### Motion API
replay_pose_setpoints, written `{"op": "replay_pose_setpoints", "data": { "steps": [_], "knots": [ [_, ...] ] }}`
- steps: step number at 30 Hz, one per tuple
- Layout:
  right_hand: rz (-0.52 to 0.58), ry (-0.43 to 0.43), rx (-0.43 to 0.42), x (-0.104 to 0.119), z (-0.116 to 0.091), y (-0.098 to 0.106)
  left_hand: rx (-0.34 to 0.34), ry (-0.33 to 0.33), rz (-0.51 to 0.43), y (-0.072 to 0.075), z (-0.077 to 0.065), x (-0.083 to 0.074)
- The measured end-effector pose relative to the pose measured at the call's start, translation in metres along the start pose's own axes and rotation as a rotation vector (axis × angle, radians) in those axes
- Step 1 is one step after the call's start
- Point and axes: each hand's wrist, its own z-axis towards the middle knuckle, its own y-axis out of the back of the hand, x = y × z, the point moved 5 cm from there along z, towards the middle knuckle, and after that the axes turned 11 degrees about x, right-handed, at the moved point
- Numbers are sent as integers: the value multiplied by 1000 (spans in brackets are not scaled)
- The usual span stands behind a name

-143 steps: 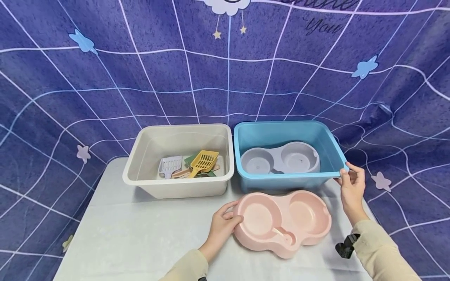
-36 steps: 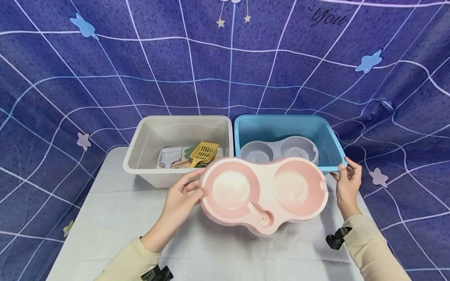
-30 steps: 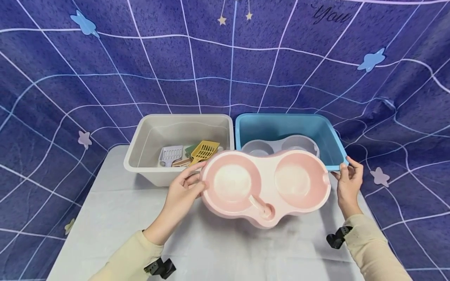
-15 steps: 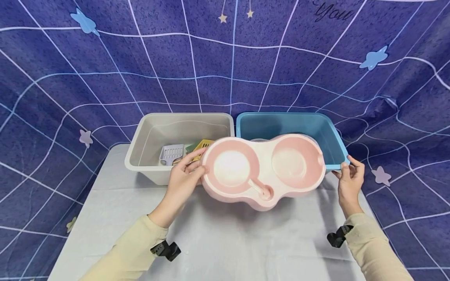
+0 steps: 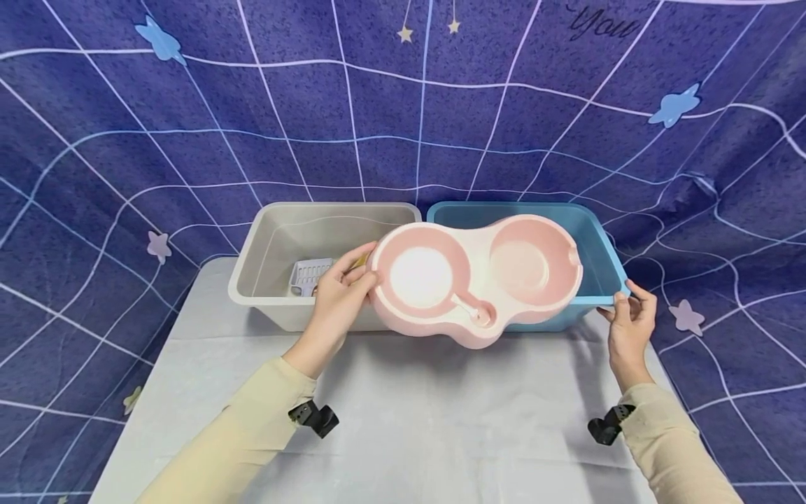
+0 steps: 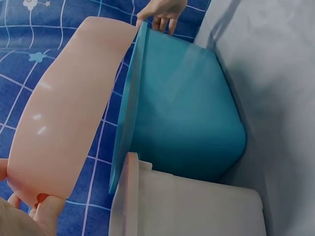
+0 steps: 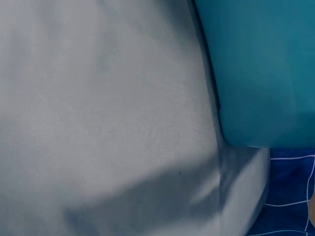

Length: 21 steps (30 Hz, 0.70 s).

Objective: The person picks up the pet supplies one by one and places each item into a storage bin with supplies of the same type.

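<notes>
My left hand (image 5: 342,294) grips the left end of a pink double pet bowl (image 5: 480,259), thumb in front and fingers behind. The bowl is up in the air, tilted toward the head camera, over the front of the blue bin (image 5: 592,259) and the near right corner of the beige bin. In the left wrist view the pink bowl (image 6: 74,98) stands above the bins' rims. My right hand (image 5: 630,329) pinches the near right corner of the blue bin's rim. Whatever lies inside the blue bin is hidden behind the pink bowl.
The beige bin (image 5: 252,280) stands left of the blue one, holding a pale slotted litter scoop (image 5: 308,273); other contents are mostly covered. Both bins sit at the back of a white-covered table (image 5: 403,420), against a dark blue curtain (image 5: 378,105) with star prints.
The pink double bowl has risen off the table and moved back over the bins with my left hand, covering the grey double bowl. My right hand stays on the blue bin's corner.
</notes>
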Motion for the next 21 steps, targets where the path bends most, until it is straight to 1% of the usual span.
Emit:
{"op": "replay_pose_setpoints", "data": {
  "steps": [6,10,15,18,21],
  "knots": [
    [2,-2,-11,-1,1,2,17,-50,-51,-8,14,-2],
    [2,-12,-14,-2,1,3,-3,-77,-36,-12,22,-2],
    [-7,-10,-12,-2,1,3,-17,-87,-50,-17,32,1],
    [10,-6,-11,-2,1,3,-15,-94,-65,-21,38,1],
    [14,-4,-8,-2,1,2,-21,-87,-59,-24,44,2]
  ]
}}
